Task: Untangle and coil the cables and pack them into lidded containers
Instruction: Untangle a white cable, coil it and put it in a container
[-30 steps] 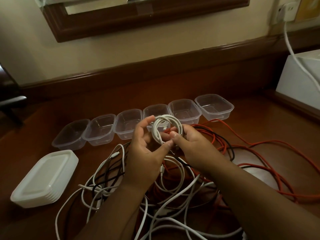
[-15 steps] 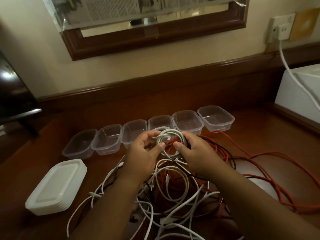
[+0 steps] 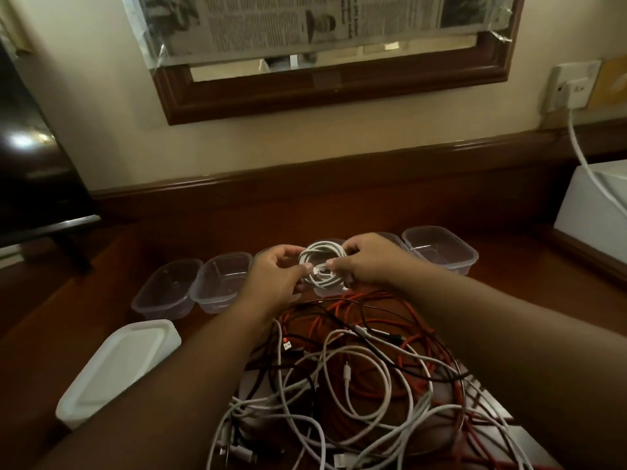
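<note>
White cable, wound into a small coil, sits between the two hands above the row of clear containers. The left hand pinches the coil's left edge with thumb and curled fingers, and the right hand grips its right edge the same way, its fingertips meeting the loops near a small white plug at the coil's middle. Both forearms reach forward from the bottom of the view.

Under and behind the hands, a line of open clear plastic containers runs across the worktop; the coil hangs over one near the middle of the row, though whether it touches that container cannot be told. The far-right container stands clear of the hands, just beside the right knuckles.

Nearer the viewer, a tangle of loose cables lies in a heap on the worktop: white ones looped over red or orange ones, with thin black leads threaded through. To the left of the heap, beside the left forearm, rests a stack of white lids.

Further out, a white box stands at the right edge, with a white lead running up from it to a wall socket. On the wall hangs a dark wooden frame partly covered with newspaper.
</note>
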Available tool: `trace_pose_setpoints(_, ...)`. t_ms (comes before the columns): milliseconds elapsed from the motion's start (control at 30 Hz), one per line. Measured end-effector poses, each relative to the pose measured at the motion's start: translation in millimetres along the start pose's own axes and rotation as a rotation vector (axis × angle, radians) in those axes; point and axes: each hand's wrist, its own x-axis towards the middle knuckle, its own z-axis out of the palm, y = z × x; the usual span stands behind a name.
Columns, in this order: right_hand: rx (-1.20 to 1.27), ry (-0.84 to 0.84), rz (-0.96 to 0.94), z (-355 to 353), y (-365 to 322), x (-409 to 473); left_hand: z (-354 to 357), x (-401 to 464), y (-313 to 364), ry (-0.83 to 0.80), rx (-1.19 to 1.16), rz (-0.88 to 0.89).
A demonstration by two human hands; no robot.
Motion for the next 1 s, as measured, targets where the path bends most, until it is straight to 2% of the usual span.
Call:
trace_pose_setpoints(133, -0.4, 0.042, -0.079, 21, -15, 38, -25, 25, -11, 0.1, 0.302, 0.124)
trace_pose_setpoints(233, -0.535, 0.048, -0.083, 36, -24, 67, -50, 43, -24, 0.178, 0.558, 0.162)
trace_pose_setpoints(400, -0.596, 0.022, -0.068, 64, -37, 105, -78, 59, -53, 0.029, 0.954, 0.176)
trace_pose_setpoints(667, -0.788, 0.006, -0.054, 98, -35, 150, -89, 62, -79, 0.056, 1.001, 0.235)
trace_pose_setpoints(833, -0.929, -0.007, -0.106, 109, -24, 159, -88, 62, -76, 0.038, 1.127, 0.243)
trace_pose_setpoints(1000, -0.941, -0.012, -0.139, 106, -14, 161, -83, 61, -77, 0.056, 1.16, 0.242)
